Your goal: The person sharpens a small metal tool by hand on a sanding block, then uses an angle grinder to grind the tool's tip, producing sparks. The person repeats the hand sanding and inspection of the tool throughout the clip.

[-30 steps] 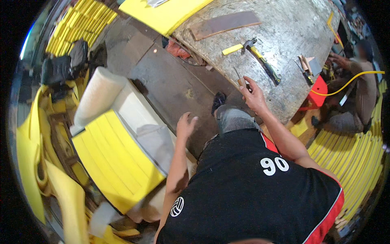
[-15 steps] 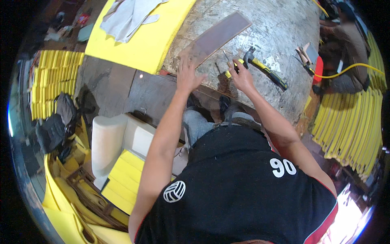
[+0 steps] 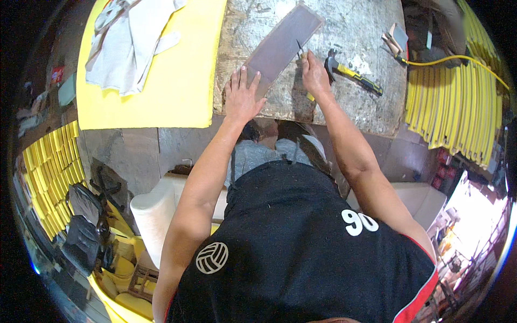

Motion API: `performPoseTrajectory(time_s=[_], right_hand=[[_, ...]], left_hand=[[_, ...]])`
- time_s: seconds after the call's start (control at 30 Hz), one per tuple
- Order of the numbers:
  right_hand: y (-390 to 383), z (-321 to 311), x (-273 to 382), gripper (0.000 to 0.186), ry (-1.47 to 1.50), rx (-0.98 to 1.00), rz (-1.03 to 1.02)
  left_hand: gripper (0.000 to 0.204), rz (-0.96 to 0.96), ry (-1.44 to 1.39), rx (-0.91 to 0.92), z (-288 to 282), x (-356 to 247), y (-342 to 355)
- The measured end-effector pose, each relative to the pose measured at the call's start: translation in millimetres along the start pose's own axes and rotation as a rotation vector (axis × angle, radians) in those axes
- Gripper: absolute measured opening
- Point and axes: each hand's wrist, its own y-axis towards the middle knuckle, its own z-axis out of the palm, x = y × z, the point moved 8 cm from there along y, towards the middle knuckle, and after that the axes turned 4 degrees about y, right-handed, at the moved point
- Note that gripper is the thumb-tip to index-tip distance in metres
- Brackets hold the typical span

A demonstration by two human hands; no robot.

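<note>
Right hand (image 3: 316, 76): grip holding awl-like tool (image 3: 300, 48). Left hand (image 3: 243, 98): grip wide, fingers on brown rectangular panel (image 3: 284, 41). Tool slip may scratch panel.

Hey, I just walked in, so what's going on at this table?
At a scuffed worktable, a person's left hand lies spread over the near end of a flat, dark strip. The right hand grips a thin pointed tool by the strip's right edge; whether its tip touches the strip is unclear. A claw hammer lies to the right, untouched. To the left, grey fabric rests on a yellow sheet.
</note>
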Motion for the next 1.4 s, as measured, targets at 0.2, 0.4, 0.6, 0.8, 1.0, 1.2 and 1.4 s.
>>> performPoseTrajectory(time_s=[0.2, 0.4, 0.6, 0.8, 1.0, 1.2, 1.4], right_hand=[[-75.8, 25.5, 18.2, 0.049, -0.088, 0.334, 0.097], [-57.6, 25.5, 14.8, 0.053, -0.070, 0.124, -0.077], [8.9, 1.7, 3.0, 0.054, -0.185, -0.056, -0.059], [-52.2, 23.9, 21.9, 0.046, -0.226, 0.169, -0.060], [56.2, -13.4, 9.0, 0.052, -0.065, 0.067, 0.106], [-58.1, -0.4, 17.6, 0.060, 0.783, 0.225, 0.364], [-107.7, 21.7, -14.5, 0.049, 0.796, 0.217, 0.450]], left_hand=[[0.085, 0.007, -0.032, 0.012, 3.9, 5.6, -3.4], [0.082, -0.010, -0.026, 0.012, 2.1, 5.2, 1.5], [0.083, 0.052, -0.034, -0.030, 1.8, 1.6, 4.2], [0.082, -0.002, 0.000, 0.043, 0.6, 2.4, -4.2], [0.084, 0.019, -0.031, 0.020, -1.5, 4.2, -4.1], [0.088, -0.019, -0.067, 0.130, 1.6, 21.7, -94.5], [0.095, 0.005, -0.201, 0.043, -5.5, 19.9, -102.2]])
